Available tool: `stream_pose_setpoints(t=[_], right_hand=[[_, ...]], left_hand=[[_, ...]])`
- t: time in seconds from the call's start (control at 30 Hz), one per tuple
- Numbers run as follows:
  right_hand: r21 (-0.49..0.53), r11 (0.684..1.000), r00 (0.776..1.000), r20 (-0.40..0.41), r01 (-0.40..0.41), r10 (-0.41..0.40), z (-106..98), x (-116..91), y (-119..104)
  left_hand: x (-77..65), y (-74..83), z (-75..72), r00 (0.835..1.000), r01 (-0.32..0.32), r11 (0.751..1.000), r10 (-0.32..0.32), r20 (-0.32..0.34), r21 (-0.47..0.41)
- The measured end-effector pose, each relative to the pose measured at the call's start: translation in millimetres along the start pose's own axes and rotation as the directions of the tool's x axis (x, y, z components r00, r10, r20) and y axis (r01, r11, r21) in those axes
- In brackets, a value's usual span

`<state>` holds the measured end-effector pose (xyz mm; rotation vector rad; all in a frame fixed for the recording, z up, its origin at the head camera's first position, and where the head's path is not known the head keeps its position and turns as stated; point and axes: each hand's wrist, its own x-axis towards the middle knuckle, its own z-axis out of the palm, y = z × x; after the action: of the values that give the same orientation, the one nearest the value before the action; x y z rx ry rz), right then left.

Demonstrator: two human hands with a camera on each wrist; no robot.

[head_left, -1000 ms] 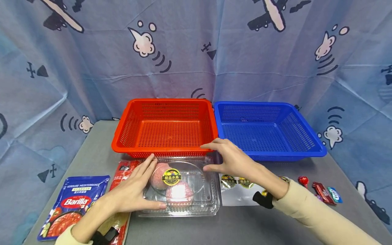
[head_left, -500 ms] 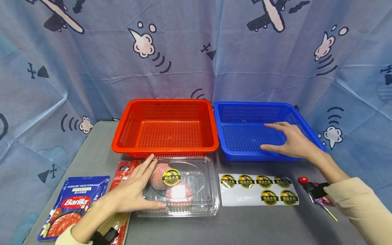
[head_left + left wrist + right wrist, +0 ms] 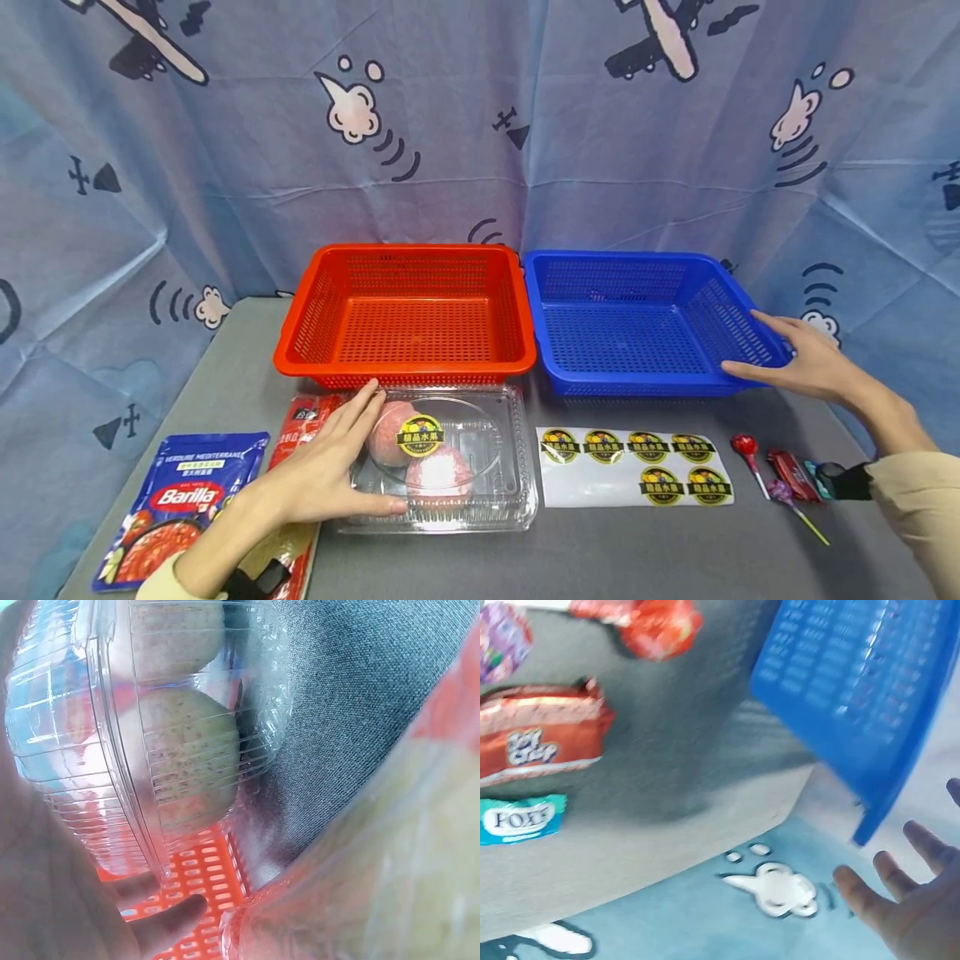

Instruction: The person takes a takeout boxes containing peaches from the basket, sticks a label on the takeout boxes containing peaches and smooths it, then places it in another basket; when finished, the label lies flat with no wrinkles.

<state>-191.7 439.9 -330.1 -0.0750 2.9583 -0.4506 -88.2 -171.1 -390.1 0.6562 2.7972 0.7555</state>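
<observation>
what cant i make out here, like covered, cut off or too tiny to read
Clear box: much of its left edge is behind the left hand, head view.
Red package: its middle is behind that hand, head view.
Teal candy: partly behind the black wrist strap, head view.
Purple lollipop: cut off by the left edge, right wrist view.
Blue pouch: smallest print too small, head view.

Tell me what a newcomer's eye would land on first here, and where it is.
Most likely the bright red basket and blue basket, side by side at the back of the grey table. Next, perhaps, the clear plastic box in front of the red one, with two round fruits inside and the left hand at its left side.
</observation>
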Motion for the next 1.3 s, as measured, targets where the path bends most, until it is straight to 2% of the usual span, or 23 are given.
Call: stream_pose_setpoints(t=[0.2,0.33,0.5,0.73,0.93,1.2,1.3], right_hand=[[0.103,0.994,0.994,0.108,-0.041,0.03,10,-4,22],[0.151,0.986,0.987,0.152,-0.073,0.049,15,-5,29],[0.193,0.977,0.98,0.19,-0.088,0.051,18,-4,33],[0.257,0.962,0.979,0.199,-0.09,0.038,22,-2,34],[0.259,0.96,0.974,0.224,-0.104,0.045,22,-1,32],[0.298,0.949,0.97,0.241,-0.104,0.031,21,0,30],[0.307,0.946,0.97,0.24,-0.103,0.028,20,0,30]], left_hand=[[0.1,0.4,0.6,1.0,-0.005,1.0,0.005,-0.002,0.003],[-0.3,0.2,1.3,1.0,-0.007,1.0,0.007,-0.005,0.005],[-0.7,0.1,1.9,1.0,-0.005,1.0,0.005,-0.004,0.002],[-1.3,0.4,1.5,1.0,0.0,1.0,0.0,-0.006,0.0],[-0.8,-2.5,5.3,0.998,-0.025,1.0,0.025,-0.052,0.004],[-1.8,-2.5,8.8,0.987,-0.059,0.989,0.038,-0.153,-0.137],[-1.7,-0.6,4.8,0.98,-0.051,0.978,0.01,-0.201,-0.201]])
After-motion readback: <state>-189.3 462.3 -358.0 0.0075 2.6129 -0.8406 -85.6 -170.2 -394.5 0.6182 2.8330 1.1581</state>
